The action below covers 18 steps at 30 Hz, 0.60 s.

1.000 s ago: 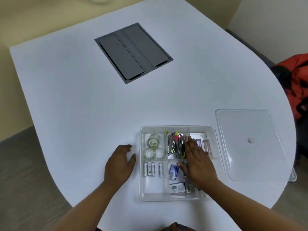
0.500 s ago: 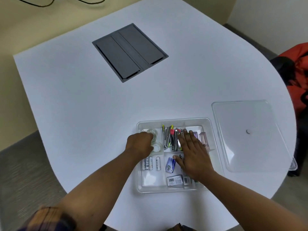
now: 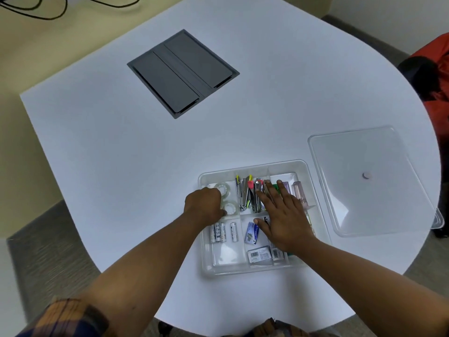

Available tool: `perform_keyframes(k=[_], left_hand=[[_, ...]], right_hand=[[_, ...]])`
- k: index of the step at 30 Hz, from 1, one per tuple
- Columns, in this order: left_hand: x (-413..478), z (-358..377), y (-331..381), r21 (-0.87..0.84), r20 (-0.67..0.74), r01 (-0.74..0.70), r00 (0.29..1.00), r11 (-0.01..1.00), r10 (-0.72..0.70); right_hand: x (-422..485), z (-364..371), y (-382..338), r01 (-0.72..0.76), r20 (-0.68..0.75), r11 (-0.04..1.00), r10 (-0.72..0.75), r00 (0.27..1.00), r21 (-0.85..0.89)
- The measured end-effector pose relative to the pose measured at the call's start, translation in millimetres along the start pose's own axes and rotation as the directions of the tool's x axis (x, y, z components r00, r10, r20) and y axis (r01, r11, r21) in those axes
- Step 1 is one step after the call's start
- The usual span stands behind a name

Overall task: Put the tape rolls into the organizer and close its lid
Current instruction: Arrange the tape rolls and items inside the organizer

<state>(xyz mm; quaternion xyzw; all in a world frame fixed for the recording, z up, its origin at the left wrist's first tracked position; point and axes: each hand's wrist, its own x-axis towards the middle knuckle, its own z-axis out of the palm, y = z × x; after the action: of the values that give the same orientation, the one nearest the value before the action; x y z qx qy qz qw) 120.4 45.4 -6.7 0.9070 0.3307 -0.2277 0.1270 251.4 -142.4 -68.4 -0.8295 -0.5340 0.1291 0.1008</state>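
White rounded table (image 3: 121, 142) fills most of the rm, w/ a dark grey flip-lid cable box (image 3: 183, 74) set flush into its far side. Wall behind is pale yellow-beige (image 3: 36, 57); black cables (image 3: 48, 10) trail along it top left. Grey carpet floor (image 3: 48, 251) shows lower left & at the far right edge. Orange-red jacket w/ black parts (image 3: 435, 93) sits at the right, past the table edge. Light is even, soft, no hard shadows

The left hand (image 3: 203, 207) is curling its fingers down, knuckles up, with the arm reaching in from the lower left. The right hand (image 3: 285, 221) is lying flat, palm down, fingers spread and pointing away from the body.
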Motion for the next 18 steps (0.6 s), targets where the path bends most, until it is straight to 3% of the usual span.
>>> perform_keyframes(k=[7,10,18], left_hand=[[13.1,-3.6,8.2,0.105,0.077,0.061,0.995,0.993,-0.069],[11.4,-1.4,9.8,0.055,0.043,0.103,0.993,0.993,-0.106],[2.4,-1.6,-0.7,-0.022,-0.084,0.048,0.995,0.999,-0.049]], right_hand=[[-0.7,-1.1,-0.8,-0.016,0.025,1.0,0.016,1.0,0.002],[0.0,-1.4,-0.7,-0.021,0.027,1.0,0.021,0.999,0.0],[-0.1,-1.9,-2.1,-0.024,0.02,1.0,0.024,1.0,-0.001]])
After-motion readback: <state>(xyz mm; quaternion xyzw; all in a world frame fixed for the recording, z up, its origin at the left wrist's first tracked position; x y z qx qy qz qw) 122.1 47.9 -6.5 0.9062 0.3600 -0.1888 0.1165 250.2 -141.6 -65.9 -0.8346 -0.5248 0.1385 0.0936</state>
